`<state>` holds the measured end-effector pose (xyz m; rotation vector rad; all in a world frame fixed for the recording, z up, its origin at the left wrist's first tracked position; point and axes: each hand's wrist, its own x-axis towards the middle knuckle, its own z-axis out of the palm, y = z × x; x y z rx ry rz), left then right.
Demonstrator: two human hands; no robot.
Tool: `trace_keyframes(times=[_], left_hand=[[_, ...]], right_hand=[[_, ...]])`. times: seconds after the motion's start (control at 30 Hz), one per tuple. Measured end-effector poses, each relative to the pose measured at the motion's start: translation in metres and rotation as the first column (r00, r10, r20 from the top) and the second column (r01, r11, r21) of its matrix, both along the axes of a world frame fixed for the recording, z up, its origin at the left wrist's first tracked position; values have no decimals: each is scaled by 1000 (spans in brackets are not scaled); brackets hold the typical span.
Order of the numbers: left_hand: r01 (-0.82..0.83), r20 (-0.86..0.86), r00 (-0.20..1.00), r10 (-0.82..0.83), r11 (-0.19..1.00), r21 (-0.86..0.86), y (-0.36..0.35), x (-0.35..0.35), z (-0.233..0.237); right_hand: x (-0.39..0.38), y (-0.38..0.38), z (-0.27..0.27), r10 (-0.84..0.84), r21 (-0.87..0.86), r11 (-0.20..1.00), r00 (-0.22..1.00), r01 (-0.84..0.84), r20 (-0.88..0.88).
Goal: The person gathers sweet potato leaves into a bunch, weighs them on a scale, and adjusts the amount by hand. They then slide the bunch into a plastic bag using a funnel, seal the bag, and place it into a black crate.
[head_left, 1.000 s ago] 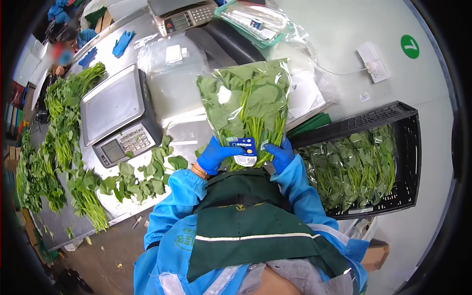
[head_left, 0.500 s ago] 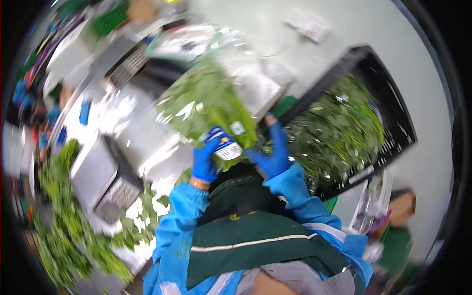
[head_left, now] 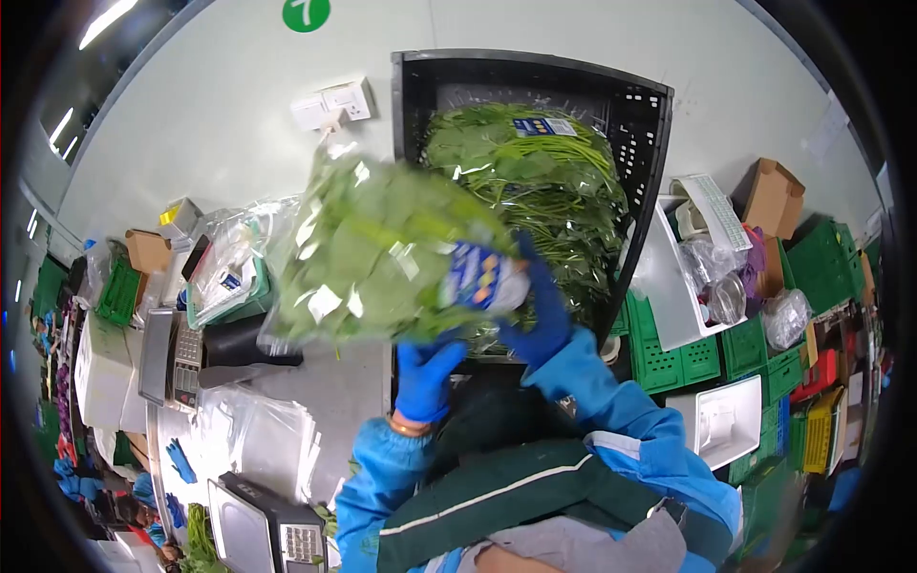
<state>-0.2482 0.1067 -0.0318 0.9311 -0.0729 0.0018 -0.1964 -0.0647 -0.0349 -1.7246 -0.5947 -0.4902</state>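
A clear bag of leafy green vegetables (head_left: 382,248) with a blue-and-white label hangs tilted in front of me, partly blurred. My left hand (head_left: 425,380), in a blue glove, is closed on its lower edge, with some fingers hidden beneath the bag. At the label end, my right hand (head_left: 543,310), also gloved in blue, grips the bag between thumb and fingers. Just beyond is a black crate (head_left: 535,69) holding several similar bags of greens (head_left: 564,181). The held bag overlaps the crate's left side.
Left of me a metal worktable (head_left: 349,411) carries a stack of clear bags (head_left: 267,435), a scale (head_left: 272,530) and another scale (head_left: 172,353). A teal basket (head_left: 234,304) sits behind. Green crates (head_left: 673,358) and a white bin (head_left: 731,420) stand at right.
My view has turned toward the right, bringing the black crate ahead of me. The bag has tipped sideways and come to the crate's edge, and my right hand has closed on its label end.
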Motion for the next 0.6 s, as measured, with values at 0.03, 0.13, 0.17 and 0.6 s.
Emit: trace_keyframes(times=[0.03, 0.13, 0.17, 0.6], left_hand=[[28, 44, 999, -28, 1000, -8, -17, 8, 8], [76, 143, 987, -76, 997, 5, -44, 33, 13], [94, 178, 979, -98, 995, 27, -49, 41, 14], [163, -84, 973, -217, 893, -420, -61, 72, 38]], right_hand=[[5, -18, 2, -29, 112, 993, 1000, 28, 9], [-18, -61, 62, -195, -221, 950, 972, 221, 132], [-22, -77, 65, -35, -239, 969, 993, 62, 117], [36, -132, 116, 148, -657, 703, 849, 270, 507]])
